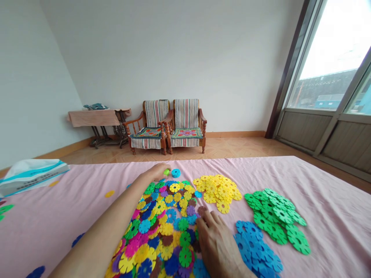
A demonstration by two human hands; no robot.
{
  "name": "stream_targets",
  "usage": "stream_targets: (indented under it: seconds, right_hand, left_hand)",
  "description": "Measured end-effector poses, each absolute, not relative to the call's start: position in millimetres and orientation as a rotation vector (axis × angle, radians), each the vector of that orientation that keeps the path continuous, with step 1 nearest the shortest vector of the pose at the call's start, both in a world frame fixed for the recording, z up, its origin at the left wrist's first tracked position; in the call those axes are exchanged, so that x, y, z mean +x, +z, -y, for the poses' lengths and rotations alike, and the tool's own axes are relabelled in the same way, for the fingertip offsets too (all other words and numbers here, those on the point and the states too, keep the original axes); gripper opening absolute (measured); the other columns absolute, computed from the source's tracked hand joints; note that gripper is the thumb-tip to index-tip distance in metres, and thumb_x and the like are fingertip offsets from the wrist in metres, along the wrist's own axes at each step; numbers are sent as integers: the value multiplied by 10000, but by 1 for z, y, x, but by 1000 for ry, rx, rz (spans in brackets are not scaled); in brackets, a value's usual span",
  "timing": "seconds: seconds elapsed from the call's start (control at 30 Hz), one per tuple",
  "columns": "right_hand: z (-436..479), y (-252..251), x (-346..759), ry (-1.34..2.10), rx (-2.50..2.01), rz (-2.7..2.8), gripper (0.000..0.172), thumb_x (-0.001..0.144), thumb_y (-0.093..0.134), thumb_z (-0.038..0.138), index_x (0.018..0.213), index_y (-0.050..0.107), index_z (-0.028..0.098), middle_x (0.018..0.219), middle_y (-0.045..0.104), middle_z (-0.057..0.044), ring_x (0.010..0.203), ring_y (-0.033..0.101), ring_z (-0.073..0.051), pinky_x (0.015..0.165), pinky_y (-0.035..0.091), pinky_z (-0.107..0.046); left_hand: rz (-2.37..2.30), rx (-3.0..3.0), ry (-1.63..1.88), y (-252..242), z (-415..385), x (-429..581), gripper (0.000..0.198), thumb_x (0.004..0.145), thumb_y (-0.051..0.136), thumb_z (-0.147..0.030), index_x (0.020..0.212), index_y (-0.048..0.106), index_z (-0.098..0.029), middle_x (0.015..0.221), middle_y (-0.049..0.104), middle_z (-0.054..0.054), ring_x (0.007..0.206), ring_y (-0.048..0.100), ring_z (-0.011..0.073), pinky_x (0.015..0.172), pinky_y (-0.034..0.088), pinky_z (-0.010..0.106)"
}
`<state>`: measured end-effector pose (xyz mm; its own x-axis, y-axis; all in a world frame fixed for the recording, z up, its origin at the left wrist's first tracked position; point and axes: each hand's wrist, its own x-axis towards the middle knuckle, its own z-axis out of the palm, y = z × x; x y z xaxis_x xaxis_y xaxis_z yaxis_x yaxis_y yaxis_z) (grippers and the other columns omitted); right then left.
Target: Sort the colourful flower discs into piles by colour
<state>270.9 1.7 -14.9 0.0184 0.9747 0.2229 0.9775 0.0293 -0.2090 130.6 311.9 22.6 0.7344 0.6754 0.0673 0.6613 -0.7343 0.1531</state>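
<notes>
Two wooden armchairs [165, 125] with striped covers against white wall [174, 58]. Cloth-draped treadle table [94, 117] left. Tiled floor [232, 147], wood skirting [234, 134]. Large window [327, 58] right, bright daylight.

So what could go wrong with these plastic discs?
The right hand sits between the mixed pile and the blue pile, so it might push blue discs into the mix. The left hand could nudge the loose blue disc beside it. The yellow pile lies close enough to get disturbed too.
</notes>
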Motion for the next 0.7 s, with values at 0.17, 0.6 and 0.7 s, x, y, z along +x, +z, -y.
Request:
stream_targets:
  seconds: [0.17, 0.6, 0.7]
  right_hand:
    - [-3, -14, 272, 1, -1992, 1984, 221, 866, 528, 167, 1048, 651, 192, 1280, 565, -100, 1096, 519, -269, 939, 395, -389]
    - [-4, -18, 272, 14, -1960, 1968, 257, 869, 481, 114, 1040, 656, 192, 1274, 561, -104, 1108, 514, -270, 927, 420, -403]
    - [-3, -17, 272, 17, -1967, 1963, 243, 860, 507, 127, 1042, 653, 193, 1267, 564, -104, 1092, 520, -274, 925, 422, -409]
  left_hand:
    - [-1037, 2879, 75, 23, -314, 133, 222, 675, 650, -147, 878, 689, -228, 935, 717, 12, 918, 635, 197, 798, 434, 232]
    - [-1112, 2890, -12, 23, -325, 140, 253, 624, 665, -129, 861, 693, -215, 892, 711, 21, 861, 639, 211, 756, 452, 249]
    - [-1100, 2867, 28, 24, -324, 133, 445, 618, 712, -184, 1058, 655, -219, 1073, 691, 48, 993, 623, 237, 845, 449, 269]
